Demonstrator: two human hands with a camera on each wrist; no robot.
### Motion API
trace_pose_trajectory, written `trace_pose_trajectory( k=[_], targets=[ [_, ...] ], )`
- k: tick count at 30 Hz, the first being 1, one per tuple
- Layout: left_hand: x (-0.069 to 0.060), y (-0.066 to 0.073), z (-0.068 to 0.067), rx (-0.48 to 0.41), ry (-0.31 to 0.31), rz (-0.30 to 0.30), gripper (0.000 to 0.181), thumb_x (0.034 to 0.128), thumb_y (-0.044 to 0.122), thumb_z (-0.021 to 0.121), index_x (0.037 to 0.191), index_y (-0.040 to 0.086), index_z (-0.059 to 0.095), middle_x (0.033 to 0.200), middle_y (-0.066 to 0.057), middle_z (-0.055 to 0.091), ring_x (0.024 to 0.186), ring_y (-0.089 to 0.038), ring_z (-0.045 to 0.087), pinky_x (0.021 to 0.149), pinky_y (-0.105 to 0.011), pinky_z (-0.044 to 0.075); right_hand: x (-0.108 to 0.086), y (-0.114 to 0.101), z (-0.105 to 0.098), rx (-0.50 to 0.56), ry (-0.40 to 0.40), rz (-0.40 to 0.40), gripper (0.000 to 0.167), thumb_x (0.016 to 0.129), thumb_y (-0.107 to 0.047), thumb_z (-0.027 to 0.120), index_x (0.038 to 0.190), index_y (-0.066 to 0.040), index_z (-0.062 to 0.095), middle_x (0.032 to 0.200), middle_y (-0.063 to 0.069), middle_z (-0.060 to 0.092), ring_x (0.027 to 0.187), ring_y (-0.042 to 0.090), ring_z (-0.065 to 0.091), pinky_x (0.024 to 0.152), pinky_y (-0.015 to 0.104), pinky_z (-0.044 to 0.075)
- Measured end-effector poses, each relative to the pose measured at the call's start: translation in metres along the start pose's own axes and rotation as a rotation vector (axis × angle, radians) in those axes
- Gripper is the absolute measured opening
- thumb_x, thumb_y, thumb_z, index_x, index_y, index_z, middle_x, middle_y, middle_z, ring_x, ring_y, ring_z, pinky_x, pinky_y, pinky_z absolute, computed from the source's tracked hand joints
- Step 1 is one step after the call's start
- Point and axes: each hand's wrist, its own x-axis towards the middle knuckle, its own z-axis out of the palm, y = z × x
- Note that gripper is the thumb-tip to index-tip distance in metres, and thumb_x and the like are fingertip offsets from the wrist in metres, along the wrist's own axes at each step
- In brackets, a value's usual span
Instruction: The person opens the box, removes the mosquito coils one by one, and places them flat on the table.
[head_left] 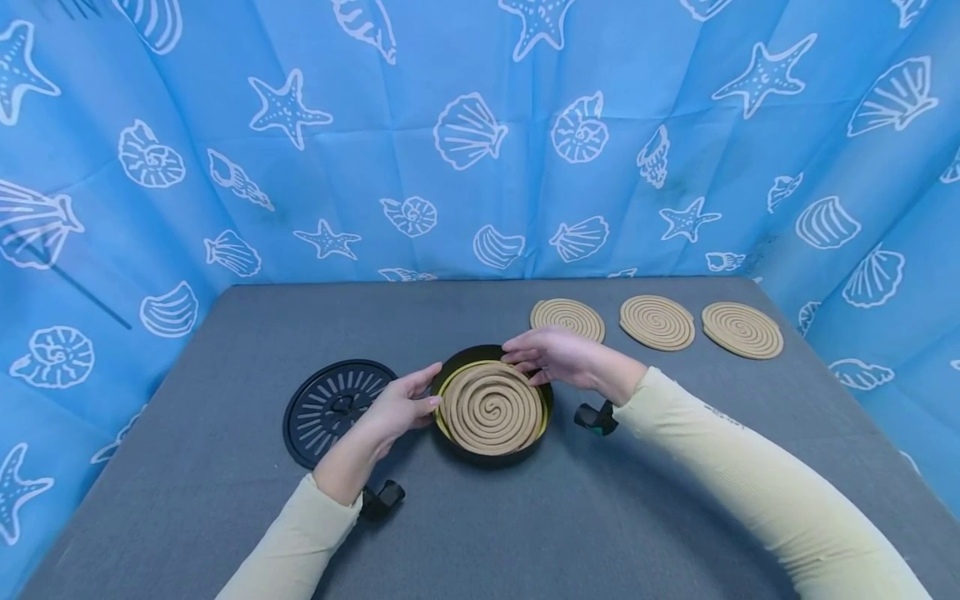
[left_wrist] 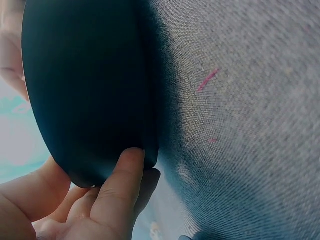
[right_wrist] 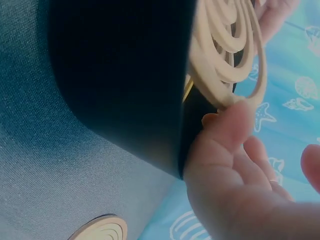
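A black round mosquito coil holder (head_left: pixel 491 461) with a yellow inner ring stands mid-table. In it lies a tan mosquito coil (head_left: pixel 491 410), its turns partly spread and raised near the rim in the right wrist view. My left hand (head_left: pixel 393 410) holds the holder's left side, with fingers (left_wrist: pixel 122 182) on the outer wall and the thumb by the rim. At the back right rim, my right hand (head_left: pixel 558 360) pinches the coil's outer edge between thumb and fingers. Beside the left hand lies the black slotted lid (head_left: pixel 307 417), partly covered by that hand.
Three more flat tan coils lie at the back right: a near one (head_left: pixel 566 313) partly behind the right hand, a middle coil (head_left: pixel 657 322) and a far right coil (head_left: pixel 742 330). A blue shell-patterned curtain (head_left: pixel 465 192) hangs behind the grey table (head_left: pixel 525 533).
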Motion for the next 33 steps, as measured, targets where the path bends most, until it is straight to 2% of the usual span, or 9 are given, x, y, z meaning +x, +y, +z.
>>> trace_pose_trajectory(
  k=[3,5,7,14,18,23,26,29,33],
  targets=[
    [0.0,0.0,0.0,0.002,0.002,0.0,0.057,0.099,0.001,0.05,0.152,0.013,0.034,0.158,-0.014,0.025,0.14,-0.032,0.032,0.102,-0.05,0.043,0.002,-0.001,0.001,-0.024,0.02,0.003,0.043,0.102,-0.014,0.046,0.135,0.012,0.046,0.117,0.015,0.062,0.086,0.013,0.054,0.072,0.028,0.048],
    [0.0,0.0,0.0,0.002,0.004,0.001,0.057,0.099,0.001,0.051,0.152,0.013,0.034,0.157,-0.014,0.026,0.14,-0.032,0.032,0.102,-0.049,0.043,0.004,-0.002,0.002,-0.053,0.019,0.0,0.042,0.101,-0.014,0.046,0.134,0.013,0.047,0.109,0.009,0.064,0.081,0.011,0.054,0.07,0.027,0.048],
    [-0.001,0.0,0.0,0.003,0.006,0.003,0.057,0.099,0.001,0.051,0.152,0.013,0.034,0.157,-0.014,0.026,0.139,-0.033,0.033,0.102,-0.05,0.043,0.005,-0.003,0.004,-0.092,0.02,-0.003,0.042,0.101,-0.014,0.045,0.134,0.013,0.047,0.108,0.009,0.065,0.08,0.01,0.054,0.07,0.027,0.048],
    [0.0,-0.001,-0.001,0.004,0.004,0.001,0.057,0.0987,0.001,0.051,0.152,0.013,0.034,0.157,-0.014,0.025,0.14,-0.033,0.032,0.102,-0.049,0.043,0.005,-0.006,0.007,-0.24,0.032,-0.015,0.041,0.102,-0.016,0.045,0.134,0.009,0.05,0.126,0.019,0.061,0.091,0.016,0.058,0.078,0.032,0.052],
    [0.0,-0.001,-0.001,-0.004,-0.003,-0.002,0.057,0.0988,0.001,0.051,0.152,0.013,0.034,0.157,-0.014,0.026,0.14,-0.033,0.032,0.102,-0.049,0.043,0.004,-0.007,0.009,-0.288,0.037,-0.019,0.04,0.102,-0.017,0.046,0.134,0.007,0.051,0.128,0.019,0.059,0.106,0.025,0.058,0.091,0.041,0.049],
    [0.0,-0.001,-0.002,-0.004,-0.011,-0.005,0.056,0.0991,0.002,0.051,0.152,0.014,0.035,0.157,-0.013,0.026,0.14,-0.032,0.031,0.103,-0.049,0.043,0.004,-0.004,0.01,-0.228,0.012,-0.02,0.044,0.101,-0.017,0.05,0.14,0.004,0.045,0.139,0.021,0.049,0.124,0.035,0.048,0.103,0.049,0.042],
    [-0.001,-0.001,-0.003,0.0,-0.015,-0.003,0.056,0.0994,0.002,0.051,0.152,0.014,0.035,0.157,-0.013,0.026,0.14,-0.032,0.031,0.103,-0.049,0.042,0.007,0.0,0.009,-0.183,-0.007,-0.026,0.047,0.099,-0.014,0.054,0.141,0.005,0.043,0.141,0.021,0.045,0.127,0.033,0.045,0.107,0.05,0.037],
    [-0.001,-0.001,-0.003,-0.002,-0.021,-0.004,0.056,0.0995,0.002,0.051,0.152,0.014,0.035,0.157,-0.013,0.026,0.141,-0.033,0.031,0.103,-0.049,0.042,0.011,0.005,0.009,-0.145,-0.031,-0.042,0.045,0.097,-0.01,0.057,0.137,0.008,0.047,0.133,0.019,0.053,0.12,0.025,0.052,0.106,0.044,0.04],
    [-0.001,0.0,-0.004,-0.009,-0.028,-0.004,0.056,0.0994,0.002,0.051,0.152,0.014,0.034,0.158,-0.013,0.025,0.141,-0.033,0.029,0.103,-0.049,0.042,0.014,0.009,0.011,-0.095,-0.059,-0.07,0.037,0.095,-0.004,0.059,0.129,0.009,0.055,0.112,0.012,0.065,0.101,0.016,0.061,0.093,0.033,0.05]
  ],
)
